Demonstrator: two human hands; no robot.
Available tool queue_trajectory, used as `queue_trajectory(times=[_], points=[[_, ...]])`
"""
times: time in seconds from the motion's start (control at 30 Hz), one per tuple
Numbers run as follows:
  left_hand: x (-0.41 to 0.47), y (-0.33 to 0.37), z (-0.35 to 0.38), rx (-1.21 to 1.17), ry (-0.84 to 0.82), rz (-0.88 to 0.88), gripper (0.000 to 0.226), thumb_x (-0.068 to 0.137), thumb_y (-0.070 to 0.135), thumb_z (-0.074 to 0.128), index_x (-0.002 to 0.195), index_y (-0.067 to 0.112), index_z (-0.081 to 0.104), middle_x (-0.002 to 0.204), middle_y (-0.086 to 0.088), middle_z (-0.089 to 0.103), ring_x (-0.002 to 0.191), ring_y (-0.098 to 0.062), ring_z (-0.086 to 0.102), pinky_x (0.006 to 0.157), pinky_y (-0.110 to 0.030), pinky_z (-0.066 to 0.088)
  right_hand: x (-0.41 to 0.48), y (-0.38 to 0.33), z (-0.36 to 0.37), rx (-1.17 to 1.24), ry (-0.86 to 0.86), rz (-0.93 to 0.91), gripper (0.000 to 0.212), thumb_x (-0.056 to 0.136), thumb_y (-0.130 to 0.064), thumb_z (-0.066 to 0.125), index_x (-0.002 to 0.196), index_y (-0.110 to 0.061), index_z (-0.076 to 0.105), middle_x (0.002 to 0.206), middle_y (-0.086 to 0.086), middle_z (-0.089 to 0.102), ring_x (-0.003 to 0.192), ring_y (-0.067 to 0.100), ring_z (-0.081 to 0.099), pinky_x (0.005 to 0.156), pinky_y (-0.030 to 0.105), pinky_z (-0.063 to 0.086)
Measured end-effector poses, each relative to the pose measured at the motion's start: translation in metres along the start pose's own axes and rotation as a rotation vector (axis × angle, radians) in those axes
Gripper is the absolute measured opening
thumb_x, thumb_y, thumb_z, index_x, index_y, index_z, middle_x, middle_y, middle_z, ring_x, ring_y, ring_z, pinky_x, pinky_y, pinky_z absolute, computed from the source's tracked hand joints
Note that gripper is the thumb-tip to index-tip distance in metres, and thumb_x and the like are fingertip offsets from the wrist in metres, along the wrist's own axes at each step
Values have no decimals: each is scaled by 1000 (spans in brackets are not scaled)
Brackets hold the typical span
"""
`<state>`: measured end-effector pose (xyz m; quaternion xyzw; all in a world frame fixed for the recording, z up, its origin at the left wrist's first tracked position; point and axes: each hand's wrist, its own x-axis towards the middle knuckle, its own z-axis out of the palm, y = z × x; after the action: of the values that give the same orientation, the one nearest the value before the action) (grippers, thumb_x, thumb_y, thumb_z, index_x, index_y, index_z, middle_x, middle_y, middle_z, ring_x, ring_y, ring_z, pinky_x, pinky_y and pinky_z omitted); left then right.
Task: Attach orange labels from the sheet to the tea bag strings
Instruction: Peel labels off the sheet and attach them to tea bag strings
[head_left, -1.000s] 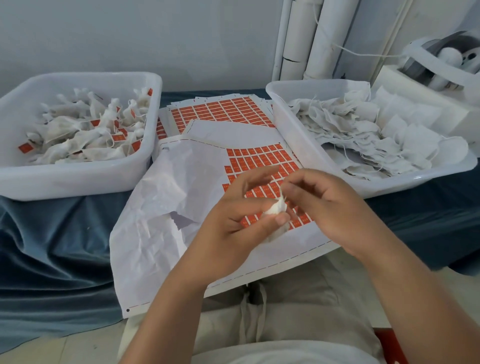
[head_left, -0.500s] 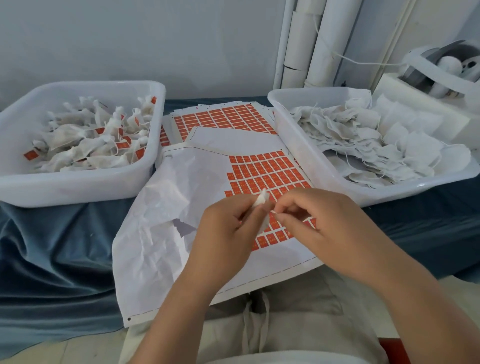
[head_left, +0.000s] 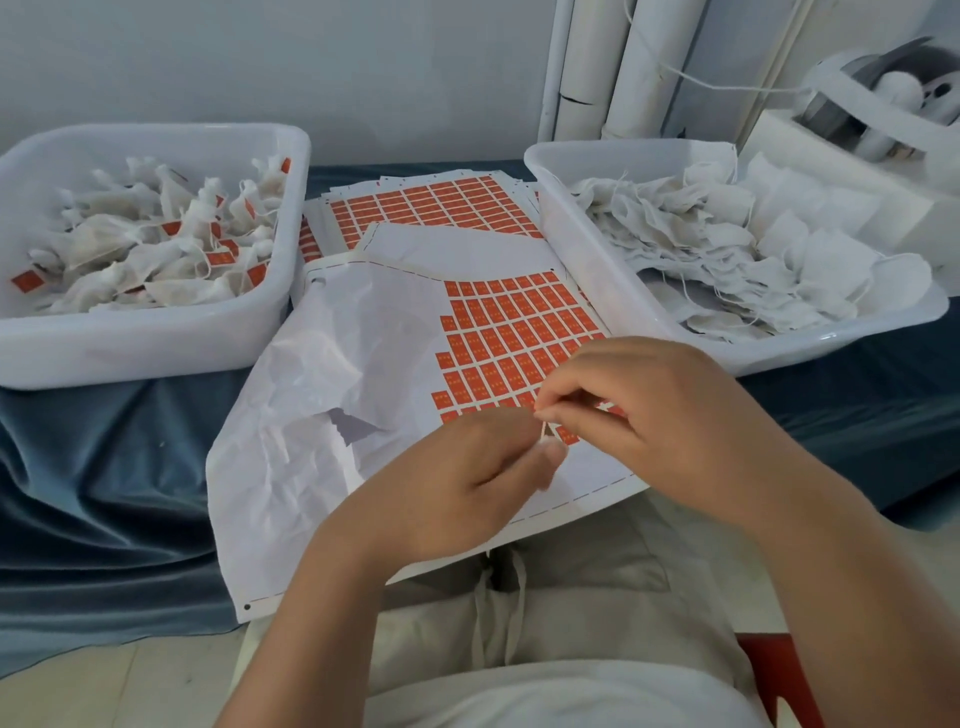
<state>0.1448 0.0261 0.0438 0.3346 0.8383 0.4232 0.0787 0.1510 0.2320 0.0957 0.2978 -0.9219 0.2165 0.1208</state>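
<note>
String (head_left: 544, 430), short and nearly upright, spans the gap between the two hands just right of the frame's centre, above the lowest orange rows of the sheet (head_left: 363, 374). The right hand (head_left: 639, 405) pinches its upper end between thumb and forefinger, with the other fingers curled. The left hand (head_left: 467, 478), lower and to the left, pinches the lower end with its fingers folded in. This hand is blurred, and I cannot tell whether a tea bag sits inside it.

The sheet lies crumpled across the person's lap and the counter edge. Its left half is bare white backing, and its labels (head_left: 498, 332) fill the right half, directly above the hands. A second sheet (head_left: 431, 208) lies further up the frame, partly under the first.

In the upper left, a white bin (head_left: 145, 353) holds tea bags (head_left: 156, 260) with orange tags among them. In the upper right, another bin (head_left: 597, 260), tilted toward the sheet, holds a heap of plain bags (head_left: 727, 249) with loose strings.

A blue cloth (head_left: 104, 441) covers the counter and hangs down at the left. White tubes (head_left: 623, 67) stand against the wall at the top. A white device (head_left: 883, 88) is in the top right corner, and something red (head_left: 779, 686) shows at the bottom right.
</note>
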Motion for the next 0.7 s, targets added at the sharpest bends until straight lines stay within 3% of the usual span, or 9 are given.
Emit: queue_trajectory(times=[0.07,0.17,0.33,0.5,0.57,0.7], points=[[0,0,0,-130,-33,-16,36,112,38,39,84,34,61,81,17,60,79,-10,59,75,-16,45,1,3,1,81,-30,49,8,97,-28,68,94,-29,75,86,-19,70,88,3,65,77,15,47],[2,1,1,-398,-2,-62,38,110,36,38,89,35,69,91,14,66,89,-9,63,83,-17,48,0,8,1,270,-22,138,16,96,-25,73,98,-41,72,90,-22,73,92,0,70,79,11,51],[1,-3,-2,-696,135,-162,39,102,54,48,92,27,75,98,-1,72,94,-17,70,85,-26,56,-2,8,3,476,56,205,30,94,-18,78,114,-40,71,96,-21,78,93,6,75,80,22,59],[0,-7,-4,-809,161,-161,37,99,56,51,92,28,74,106,-3,73,105,-24,71,92,-39,59,1,-6,5,382,85,147,18,97,-21,74,91,-36,80,84,-24,76,87,3,73,72,11,53],[0,-7,-6,-809,169,-178,34,99,57,51,99,33,76,114,3,75,114,-22,70,98,-38,57,1,-9,5,256,79,94,18,99,-22,68,90,-32,80,84,-19,74,87,10,71,73,19,53],[0,-5,-8,-710,183,-178,32,105,52,47,96,39,75,108,10,74,109,-14,71,92,-24,55,-1,-11,7,66,29,36,23,104,-25,59,89,-26,76,80,-7,68,78,16,63,69,39,50]])
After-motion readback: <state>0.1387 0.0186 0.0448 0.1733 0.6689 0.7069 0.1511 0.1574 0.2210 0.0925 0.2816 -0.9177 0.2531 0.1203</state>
